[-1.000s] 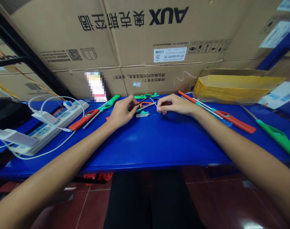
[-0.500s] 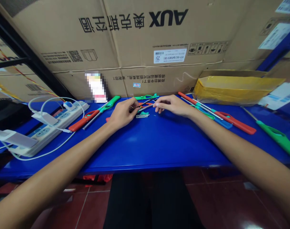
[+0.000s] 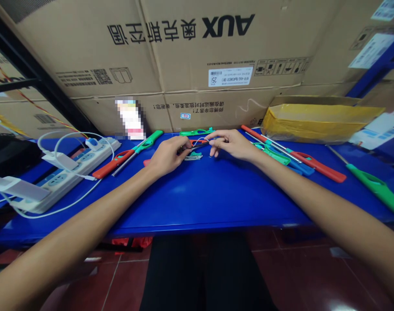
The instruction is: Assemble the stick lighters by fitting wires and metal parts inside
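My left hand (image 3: pixel 173 154) is closed in a pinch on a thin metal rod (image 3: pixel 197 147) that points to the right. Opposite it, my right hand (image 3: pixel 231 144) has thumb and fingertips together near the rod's far end, on a thin pale wire (image 3: pixel 201 138) that arches between the hands. Just below the fingers lie small green and metal parts (image 3: pixel 193 157). Behind them are a green lighter shell (image 3: pixel 197 132) and a red piece, partly covered by the hands. A red tip pokes out beside my left wrist.
Left of the hands lie red (image 3: pixel 114 164) and green (image 3: pixel 149 141) long-necked lighters, a white power strip (image 3: pixel 72 172) with cables and a propped phone (image 3: pixel 131 119). More lighters (image 3: pixel 318 165) lie at right, before a yellow-taped box (image 3: pixel 323 121). A large carton (image 3: pixel 184 56) stands behind the blue table (image 3: pixel 197 198).
A pale wire now arches up between my hands. The rod in my left hand has tilted flatter, and my right fingers have closed in towards it.
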`<state>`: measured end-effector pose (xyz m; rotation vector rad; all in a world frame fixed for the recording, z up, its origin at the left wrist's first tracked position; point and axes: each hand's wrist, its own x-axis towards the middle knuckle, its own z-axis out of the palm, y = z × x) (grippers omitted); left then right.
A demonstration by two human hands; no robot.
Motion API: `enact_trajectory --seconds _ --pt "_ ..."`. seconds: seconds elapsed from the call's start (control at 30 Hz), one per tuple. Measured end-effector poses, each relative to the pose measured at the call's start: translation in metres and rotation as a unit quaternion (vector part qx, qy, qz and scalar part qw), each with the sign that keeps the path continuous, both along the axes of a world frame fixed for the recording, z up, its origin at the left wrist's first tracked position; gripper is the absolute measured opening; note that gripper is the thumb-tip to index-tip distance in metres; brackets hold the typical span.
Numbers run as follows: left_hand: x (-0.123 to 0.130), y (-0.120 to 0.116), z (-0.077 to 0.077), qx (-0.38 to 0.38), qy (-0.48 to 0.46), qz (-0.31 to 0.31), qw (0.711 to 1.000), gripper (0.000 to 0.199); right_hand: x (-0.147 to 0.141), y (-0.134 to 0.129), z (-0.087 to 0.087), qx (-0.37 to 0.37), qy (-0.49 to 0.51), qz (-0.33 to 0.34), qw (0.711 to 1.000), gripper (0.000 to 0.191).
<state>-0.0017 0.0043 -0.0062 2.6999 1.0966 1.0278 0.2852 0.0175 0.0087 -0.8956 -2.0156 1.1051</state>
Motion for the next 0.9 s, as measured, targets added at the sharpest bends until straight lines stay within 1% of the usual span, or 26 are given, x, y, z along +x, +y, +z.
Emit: enact_trajectory --seconds 0.07,0.13,0.3,0.37,0.47,0.57,0.67,0.77,0.9 --pt "0.0 0.0 0.001 0.005 0.009 -0.002 1.0 0.007 0.001 0.0 0.001 0.009 0.002 0.005 1.0 0.043" --pt "-0.001 -0.001 0.002 0.011 0.021 -0.003 1.0 0.007 0.001 -0.002 0.003 0.039 -0.015 0.002 0.999 0.039" --pt "-0.002 -0.001 0.002 0.034 0.042 -0.015 0.998 0.008 0.0 -0.009 0.008 0.129 -0.06 -0.031 0.989 0.025" --pt "-0.001 -0.001 0.002 0.037 0.046 -0.021 0.998 0.008 -0.001 -0.01 0.01 0.167 -0.064 -0.05 0.983 0.02" --pt "0.0 -0.002 0.003 0.037 0.049 -0.026 0.998 0.009 -0.004 -0.01 0.011 0.217 -0.054 -0.085 0.971 0.018" --pt "0.002 -0.004 0.004 0.041 0.05 -0.031 0.997 0.01 -0.005 -0.011 0.011 0.225 -0.043 -0.09 0.969 0.019" --pt "0.002 -0.005 0.005 0.037 0.061 -0.028 0.997 0.011 -0.005 -0.013 0.011 0.224 -0.059 -0.085 0.969 0.02" --pt "0.001 -0.003 0.005 0.032 0.062 -0.024 0.997 0.011 -0.002 -0.013 0.013 0.253 -0.075 -0.091 0.96 0.02" --pt "-0.001 0.0 0.003 0.033 0.04 -0.019 0.998 0.011 0.008 -0.005 0.016 0.287 -0.077 -0.115 0.948 0.023"
